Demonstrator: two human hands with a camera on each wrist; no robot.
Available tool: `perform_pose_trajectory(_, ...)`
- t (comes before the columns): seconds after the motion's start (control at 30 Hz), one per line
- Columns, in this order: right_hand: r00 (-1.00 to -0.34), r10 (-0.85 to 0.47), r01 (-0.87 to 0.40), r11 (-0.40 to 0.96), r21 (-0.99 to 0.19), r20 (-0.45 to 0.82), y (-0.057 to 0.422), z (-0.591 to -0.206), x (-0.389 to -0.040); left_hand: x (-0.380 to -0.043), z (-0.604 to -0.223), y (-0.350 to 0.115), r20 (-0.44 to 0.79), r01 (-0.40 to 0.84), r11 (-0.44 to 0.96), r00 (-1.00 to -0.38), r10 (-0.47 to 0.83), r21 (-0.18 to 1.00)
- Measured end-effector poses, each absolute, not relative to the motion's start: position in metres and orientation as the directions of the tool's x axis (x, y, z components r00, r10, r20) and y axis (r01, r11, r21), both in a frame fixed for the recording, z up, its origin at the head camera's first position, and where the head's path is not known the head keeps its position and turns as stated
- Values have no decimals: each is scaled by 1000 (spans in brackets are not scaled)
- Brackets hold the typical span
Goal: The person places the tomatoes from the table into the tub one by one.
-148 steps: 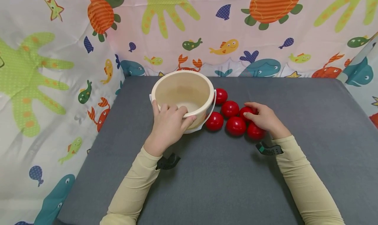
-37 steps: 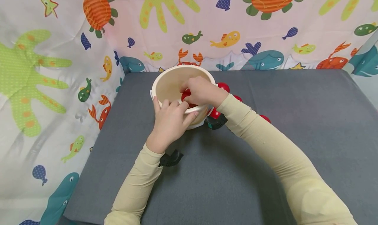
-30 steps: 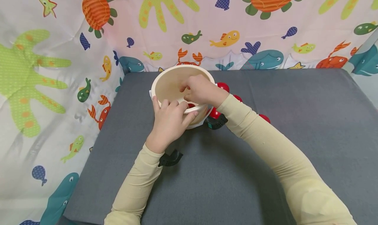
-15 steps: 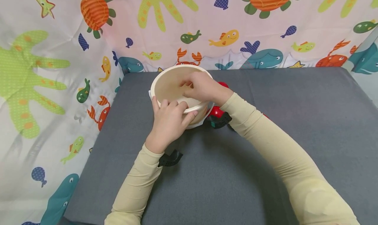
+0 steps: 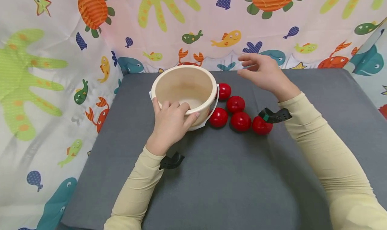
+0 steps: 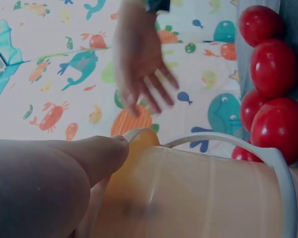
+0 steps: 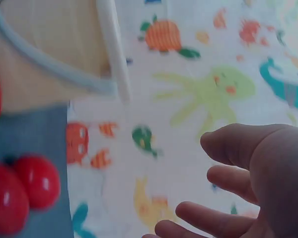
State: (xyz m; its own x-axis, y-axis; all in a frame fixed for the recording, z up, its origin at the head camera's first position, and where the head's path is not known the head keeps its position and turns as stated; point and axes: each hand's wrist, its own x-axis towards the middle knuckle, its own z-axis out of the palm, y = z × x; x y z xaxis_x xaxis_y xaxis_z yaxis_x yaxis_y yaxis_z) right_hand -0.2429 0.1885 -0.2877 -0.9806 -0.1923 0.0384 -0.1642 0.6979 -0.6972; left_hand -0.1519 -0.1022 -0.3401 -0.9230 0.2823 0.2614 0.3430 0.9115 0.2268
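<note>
A cream bucket [image 5: 205, 114] with a white handle stands on the grey table. My left hand [image 5: 169, 126] grips its near rim, fingers over the edge and thumb on the outside. Several glossy red balls [image 5: 240, 121] lie in a cluster against and to the right of the bucket. My right hand [image 5: 263, 72] is in the air beyond the cluster, fingers spread and holding nothing; the right wrist view shows its fingers [image 7: 228, 148] apart. The bucket's floor near the front wall is hidden. A dark blurred spot shows through the bucket wall in the left wrist view.
A white cloth [image 5: 169, 45] printed with sea animals hangs behind the table and along its left side. The grey tabletop [image 5: 229, 183] extends in front of the balls and to the right. Black straps with camera mounts sit on both wrists.
My right hand let go of a red ball inside the bucket, then came out and moved right. One ball fewer lies on the table than at first. My left hand stays on the rim.
</note>
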Motion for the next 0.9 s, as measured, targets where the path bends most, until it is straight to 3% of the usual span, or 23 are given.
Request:
perform_pose_trajectory(0.37, -999, -28, 1, 671, -741, -26, 279, -331, -221, -152, -339, -101, 242, 336, 912, -929, 280, 237)
perform_pose_trajectory(0.9, -998, -7, 41, 596, -802, -56, 317, -377, -189, -154, -340, -102, 234, 330, 913, -932, 276, 239)
